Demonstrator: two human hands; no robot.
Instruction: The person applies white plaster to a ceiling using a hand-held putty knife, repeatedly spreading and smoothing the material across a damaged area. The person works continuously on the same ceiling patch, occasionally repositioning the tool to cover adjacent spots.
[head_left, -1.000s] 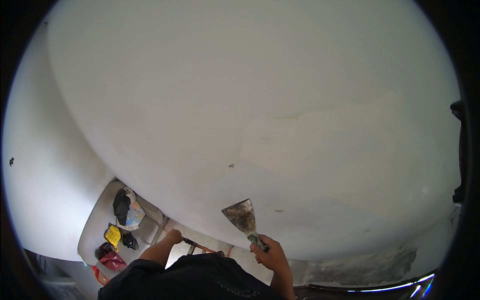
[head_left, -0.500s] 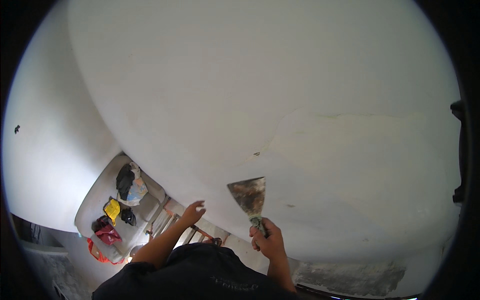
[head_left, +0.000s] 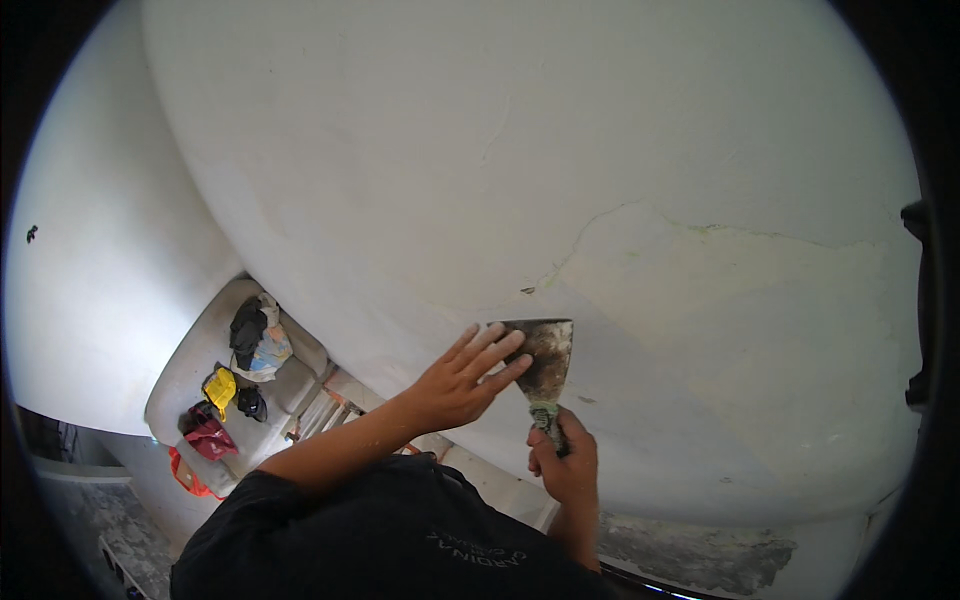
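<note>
My right hand (head_left: 567, 462) grips the handle of a putty knife (head_left: 548, 362), whose wide, stained metal blade points up in front of the white wall (head_left: 380, 160). My left hand (head_left: 470, 378) has its fingers spread out, and the fingertips overlap the blade's left side. Whether they press on the blade or just lie in front of it, I cannot tell. Above the blade's edge, a small dark chip (head_left: 527, 290) marks the wall. A thin crack (head_left: 580, 240) runs from near that chip up and to the right, along a paler, yellowish patch.
At the lower left a grey sofa (head_left: 180, 375) holds dark clothing (head_left: 247, 328), a yellow item (head_left: 219, 390) and a maroon bag (head_left: 208, 436). A wooden ladder-like frame (head_left: 318, 412) stands behind my left arm. Rough grey wall (head_left: 690, 550) shows at the lower right.
My left hand has moved right and up, from apart to over the blade. My right hand has shifted the putty knife slightly right and up, and the blade's edge is now nearly level.
</note>
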